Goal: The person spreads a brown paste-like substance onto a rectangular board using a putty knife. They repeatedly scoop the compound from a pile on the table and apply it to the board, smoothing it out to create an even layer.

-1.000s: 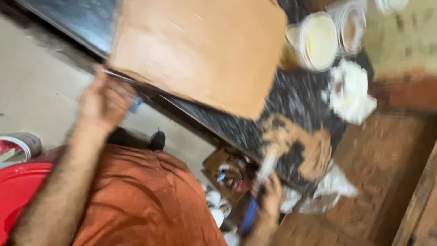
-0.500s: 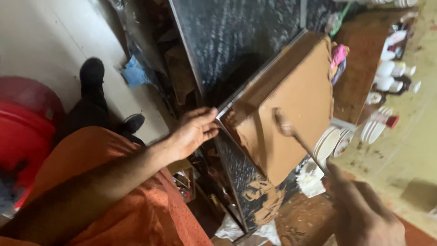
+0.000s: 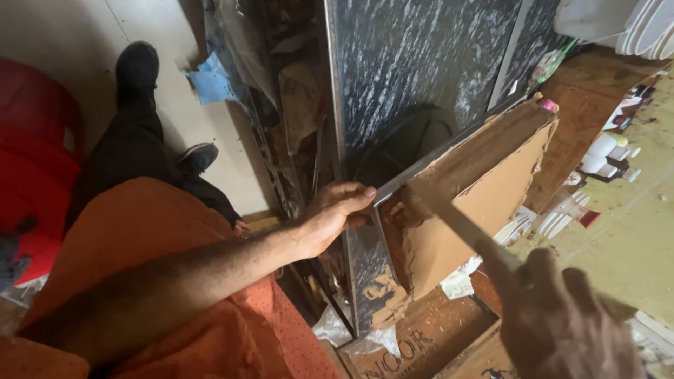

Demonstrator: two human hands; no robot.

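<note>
the board (image 3: 484,203), a flat panel smeared brown, sits tilted on the dark speckled counter (image 3: 414,63), between the two hands. the left hand (image 3: 333,214) pinches its near corner, fingers curled shut over the edge, thumb on top. the right hand (image 3: 562,319) is closed round the handle of a knife (image 3: 453,217), a long pale blade whose tip lies on the smeared face just beside the left fingertips. beyond the right hand are small bottles (image 3: 607,151) and stacked plates (image 3: 554,221); below the left arm is an orange garment (image 3: 140,253), and further off a red tub (image 3: 35,154).

risk, as i judge it: the blade runs toward the gripping fingers, so a slip on the wet coat could nick them. the board is held by one corner only and could pivot off the counter edge.
</note>
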